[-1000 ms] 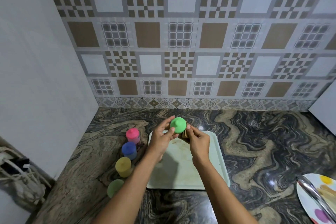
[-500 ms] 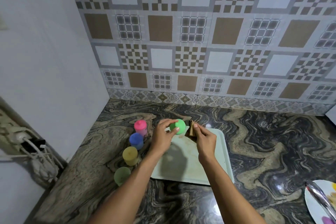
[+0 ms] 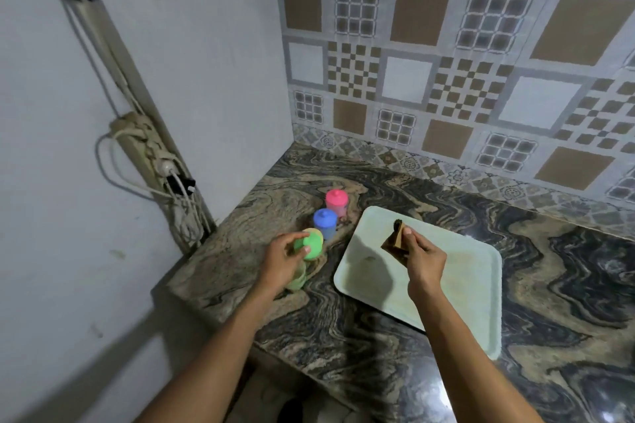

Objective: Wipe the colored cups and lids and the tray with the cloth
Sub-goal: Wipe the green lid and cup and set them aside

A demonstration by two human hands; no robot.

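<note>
1. Table (image 3: pixel 567 268) of swirled stone meets a plain wall (image 3: pixel 206 79) on the left and a patterned tiled wall (image 3: pixel 446 62) behind.
2. Tray (image 3: pixel 464 288) lies near the table's left edge, with a pink cup (image 3: pixel 336 203) and a blue cup (image 3: pixel 324 221) just beside it.
3. Beside those cups the left hand (image 3: pixel 283 259) grips a green lid (image 3: pixel 312 245); the right hand (image 3: pixel 424 259) pinches the cloth (image 3: pixel 395 240) above the tray.

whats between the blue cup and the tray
Only a strip of bare marbled counter. In the head view, the blue cup and tray stand apart with nothing between.
</note>
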